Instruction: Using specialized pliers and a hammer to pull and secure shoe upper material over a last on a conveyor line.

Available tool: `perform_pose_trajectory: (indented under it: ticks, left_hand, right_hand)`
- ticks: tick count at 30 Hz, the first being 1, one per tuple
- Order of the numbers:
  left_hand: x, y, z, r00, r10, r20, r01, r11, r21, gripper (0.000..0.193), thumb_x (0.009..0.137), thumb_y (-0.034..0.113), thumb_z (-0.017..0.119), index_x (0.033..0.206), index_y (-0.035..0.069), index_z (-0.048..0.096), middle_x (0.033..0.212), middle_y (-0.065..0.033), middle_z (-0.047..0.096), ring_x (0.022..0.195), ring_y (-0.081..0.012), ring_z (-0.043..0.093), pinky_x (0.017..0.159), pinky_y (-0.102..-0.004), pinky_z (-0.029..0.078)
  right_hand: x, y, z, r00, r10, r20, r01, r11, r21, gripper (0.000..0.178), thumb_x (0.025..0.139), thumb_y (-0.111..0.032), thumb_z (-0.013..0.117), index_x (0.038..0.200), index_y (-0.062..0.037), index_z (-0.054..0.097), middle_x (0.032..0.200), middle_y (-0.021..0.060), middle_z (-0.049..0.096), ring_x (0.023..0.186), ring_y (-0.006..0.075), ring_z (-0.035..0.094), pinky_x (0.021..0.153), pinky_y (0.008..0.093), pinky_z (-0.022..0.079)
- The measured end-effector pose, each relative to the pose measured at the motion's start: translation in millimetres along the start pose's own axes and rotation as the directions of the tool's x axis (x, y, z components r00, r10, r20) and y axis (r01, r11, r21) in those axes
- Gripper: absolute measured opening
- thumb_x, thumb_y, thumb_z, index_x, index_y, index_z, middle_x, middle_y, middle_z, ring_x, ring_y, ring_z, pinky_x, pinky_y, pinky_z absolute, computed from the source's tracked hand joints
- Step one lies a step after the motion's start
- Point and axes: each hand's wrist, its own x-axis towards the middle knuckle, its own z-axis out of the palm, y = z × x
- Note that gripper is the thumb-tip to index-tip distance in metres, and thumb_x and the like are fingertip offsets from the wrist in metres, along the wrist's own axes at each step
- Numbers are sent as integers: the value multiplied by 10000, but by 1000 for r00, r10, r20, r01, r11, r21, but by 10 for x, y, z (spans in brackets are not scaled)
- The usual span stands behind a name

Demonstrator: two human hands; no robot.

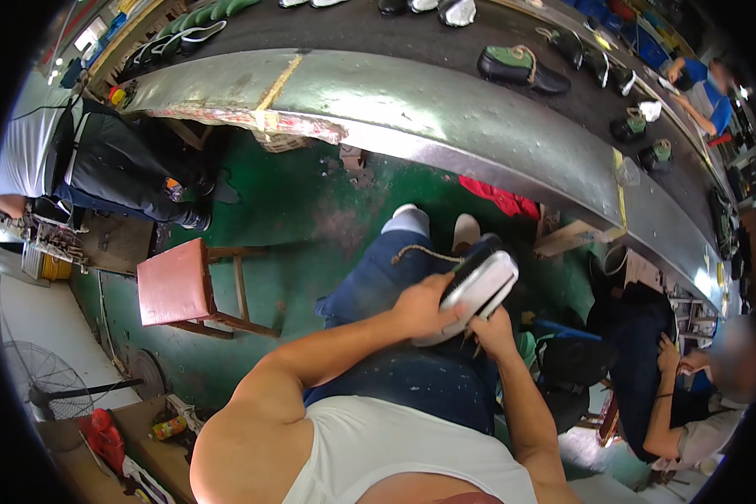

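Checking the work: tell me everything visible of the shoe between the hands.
The shoe is held slanted above the lap, rounded end away and right. A pale, perhaps rubbery face shows, with black along its left side and a dark streak on its right. The left hand's grip touches its left side, the right hand's grip its near right. A tan cord trails leftward beside it; attachment unclear.

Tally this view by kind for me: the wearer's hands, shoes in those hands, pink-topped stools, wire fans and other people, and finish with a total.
Wearer's hands: 2 (left hand, right hand)
Held shoe: 1
Pink-topped stool: 1
Wire fan: 1
Other people: 3 (person at left, person at upper right, person at lower right)
Total: 8
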Motion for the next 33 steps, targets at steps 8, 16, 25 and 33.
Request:
perform_pose_trajectory:
  ticks: [8, 16, 25, 33]
  left_hand:
    - [295, -349, -70, 965, -117, 235, 186, 937, -295, 320, 1022, 163, 502, 1273, -1, 613, 1021, -74, 700, 944, -126, 630, 856, -304, 512]
    - [234, -324, -98, 893, -102, 438, 391, 656, -645, 642, 964, 70, 591, 1545, 44, 321, 1439, -111, 509, 1280, -206, 508, 1098, -328, 398]
    - [75, -271, -13, 911, -103, 399, 250, 908, -336, 939, 890, 113, 691, 1593, 12, 77, 1578, -189, 336, 1457, -281, 333, 1201, -361, 243]
    - [292, -328, 176, 773, -489, 405, 561, 229, -795, 713, 1061, 547, 341, 1563, 41, 307, 1588, -105, 359, 1436, -215, 360, 1177, -355, 288]
  right_hand:
    - [56, -100, -148, 995, 93, 39, -92, 995, -25, 252, 801, -86, 706, 1023, 12, 639, 782, 80, 667, 595, 150, 602, 522, 300, 474]
    - [-537, -167, -545, 994, 74, 78, -65, 991, -115, 369, 938, -168, 647, 1243, 24, 564, 857, 119, 674, 746, 202, 642, 632, 316, 497]
    - [-227, -625, -355, 909, -152, 388, 417, 331, -846, 528, 803, 24, 615, 1298, 143, 476, 1238, 287, 569, 1188, 365, 576, 968, 426, 485]
    - [-32, -820, -181, 848, 131, 513, 447, 342, -826, 218, 903, -179, 617, 970, 28, 611, 886, 228, 689, 833, 432, 679, 780, 498, 535]
